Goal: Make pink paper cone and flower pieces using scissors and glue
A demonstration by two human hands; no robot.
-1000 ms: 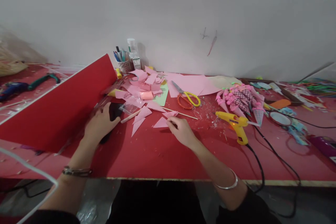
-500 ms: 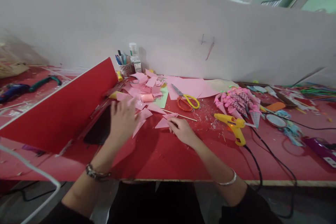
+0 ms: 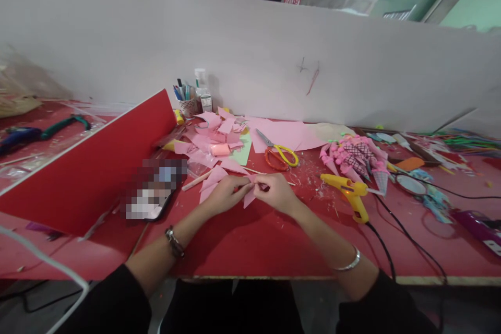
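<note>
My left hand and my right hand meet over the red table, fingertips pinched close together. Between them is a small pink paper piece, partly covered by the fingers. More cut pink paper lies just beyond my left hand. A thin wooden stick passes behind both hands. Scissors with one yellow and one orange-red handle rest beyond my right hand. On the left lies a phone with its screen lit.
To the right are a yellow glue gun with a black cord and a pile of pink patterned cones. A red board stands slanted on the left. A pen cup and a bottle stand by the white partition.
My left hand has come from over the phone to the right, joining my right hand at the pink paper piece. The phone's screen, dark before, is now lit.
</note>
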